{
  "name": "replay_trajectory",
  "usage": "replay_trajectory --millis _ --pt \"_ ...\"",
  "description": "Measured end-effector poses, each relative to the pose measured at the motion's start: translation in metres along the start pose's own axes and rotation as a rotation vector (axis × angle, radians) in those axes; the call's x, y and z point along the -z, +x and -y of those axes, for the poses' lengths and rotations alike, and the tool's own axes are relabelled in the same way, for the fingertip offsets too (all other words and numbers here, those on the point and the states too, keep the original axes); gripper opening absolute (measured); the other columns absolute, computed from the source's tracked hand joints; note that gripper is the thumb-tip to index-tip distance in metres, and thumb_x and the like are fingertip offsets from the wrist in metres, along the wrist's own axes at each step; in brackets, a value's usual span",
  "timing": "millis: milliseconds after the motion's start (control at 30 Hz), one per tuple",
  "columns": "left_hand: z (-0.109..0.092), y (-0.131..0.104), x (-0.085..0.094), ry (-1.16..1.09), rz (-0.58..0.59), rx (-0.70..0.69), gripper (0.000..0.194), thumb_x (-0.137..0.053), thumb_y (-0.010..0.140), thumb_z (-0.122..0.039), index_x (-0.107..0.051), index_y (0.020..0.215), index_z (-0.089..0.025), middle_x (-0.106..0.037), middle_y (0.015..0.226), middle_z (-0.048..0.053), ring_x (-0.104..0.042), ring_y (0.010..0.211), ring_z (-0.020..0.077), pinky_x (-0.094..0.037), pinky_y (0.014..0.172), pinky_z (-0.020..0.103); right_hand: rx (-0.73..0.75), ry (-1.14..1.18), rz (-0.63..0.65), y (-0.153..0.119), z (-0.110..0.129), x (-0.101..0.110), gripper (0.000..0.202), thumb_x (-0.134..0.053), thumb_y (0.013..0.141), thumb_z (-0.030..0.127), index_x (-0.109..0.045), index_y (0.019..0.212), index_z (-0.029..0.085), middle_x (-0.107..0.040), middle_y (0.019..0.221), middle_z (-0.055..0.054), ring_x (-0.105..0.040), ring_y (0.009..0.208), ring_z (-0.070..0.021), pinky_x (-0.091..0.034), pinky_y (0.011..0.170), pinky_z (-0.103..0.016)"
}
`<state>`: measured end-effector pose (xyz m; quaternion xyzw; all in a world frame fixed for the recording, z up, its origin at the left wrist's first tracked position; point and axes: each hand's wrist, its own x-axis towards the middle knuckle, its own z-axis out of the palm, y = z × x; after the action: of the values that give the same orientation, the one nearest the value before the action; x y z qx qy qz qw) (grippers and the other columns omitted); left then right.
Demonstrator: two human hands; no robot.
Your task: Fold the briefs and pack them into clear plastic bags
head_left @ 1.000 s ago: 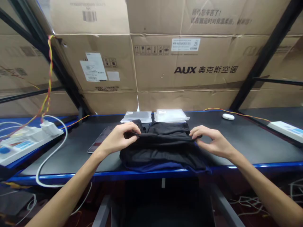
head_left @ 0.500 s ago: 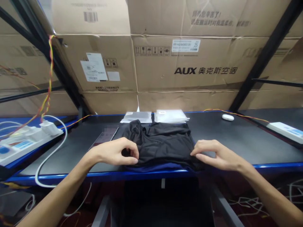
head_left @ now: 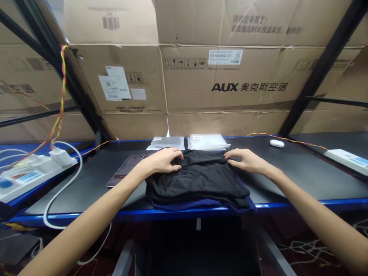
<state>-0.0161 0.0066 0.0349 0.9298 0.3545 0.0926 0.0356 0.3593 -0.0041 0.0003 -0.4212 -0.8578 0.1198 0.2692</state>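
Moving up-frame, our left hand (head_left: 165,160) and right hand (head_left: 245,161) have left the black cloth (head_left: 198,178) lying flat. Whether our fingers (head_left: 176,168) grip it, we cannot tell.

Holding the bare left hand (head_left: 168,161) at the far left of the rumpled black cloth garment (head_left: 198,182) and the bare right hand (head_left: 244,160) at its far right; facing two flat stacks of translucent plastic sleeves (head_left: 207,142) across the blue-edged black tabletop (head_left: 301,174).

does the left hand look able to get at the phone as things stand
Likely yes: nothing lies on the phone, and it sits close beside the left forearm; the left hand, at the black cloth, would probably just need to draw back leftward.
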Motion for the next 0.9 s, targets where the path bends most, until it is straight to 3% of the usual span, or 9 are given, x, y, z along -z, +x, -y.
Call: replay_trajectory --millis 200,333,433,667,900 --pt "0.006 0.014 0.006 -0.059 -0.081 0.049 0.024 -0.042 0.094 -0.034 -0.063 0.099 -0.022 -0.067 0.086 0.002 -0.063 0.078 0.0195 -0.045 0.074 0.028 -0.193 0.271 -0.089 0.001 0.006 0.011 0.034 -0.065 0.081 0.054 -0.069 0.085 0.021 -0.074 0.084 -0.004 -0.069 0.082 -0.0262 -0.055 0.079 -0.041" --pt "0.011 0.034 0.006 -0.194 -0.159 0.139 0.026 -0.037 0.096 -0.033 -0.056 0.111 -0.022 -0.061 0.069 -0.004 -0.059 0.064 0.0151 -0.044 0.067 0.024 -0.289 0.499 -0.148 0.011 0.001 0.019 0.038 -0.073 0.073 0.057 -0.064 0.08 0.021 -0.07 0.072 -0.002 -0.065 0.069 -0.0207 -0.053 0.071 -0.036" --pt "0.014 0.05 -0.002 -0.123 -0.134 0.211 0.032 -0.032 0.096 -0.028 -0.053 0.118 -0.018 -0.058 0.063 -0.006 -0.059 0.06 0.0137 -0.043 0.064 0.023 -0.332 0.497 -0.13 0.021 -0.007 0.018 0.036 -0.074 0.071 0.054 -0.064 0.077 0.021 -0.066 0.066 0.0 -0.061 0.06 -0.0184 -0.05 0.062 -0.033" --pt "0.021 0.056 -0.028 -0.009 -0.093 0.256 0.021 -0.054 0.088 -0.025 -0.067 0.104 -0.02 -0.072 0.084 0.004 -0.067 0.078 0.0223 -0.051 0.075 0.031 -0.349 0.188 -0.024 0.023 -0.024 -0.004 0.034 -0.069 0.07 0.051 -0.063 0.082 0.02 -0.056 0.052 0.005 -0.05 0.049 -0.0149 -0.039 0.052 -0.029" --pt "0.019 0.025 -0.012 -0.025 -0.19 0.108 0.04 -0.045 0.097 -0.041 -0.065 0.124 -0.019 -0.067 0.127 0.007 -0.061 0.118 0.0234 -0.044 0.106 0.035 -0.216 -0.067 -0.265 0.021 -0.007 -0.003 0.036 -0.059 0.083 0.053 -0.068 0.094 0.021 -0.071 0.087 -0.006 -0.066 0.081 -0.0243 -0.051 0.077 -0.038"
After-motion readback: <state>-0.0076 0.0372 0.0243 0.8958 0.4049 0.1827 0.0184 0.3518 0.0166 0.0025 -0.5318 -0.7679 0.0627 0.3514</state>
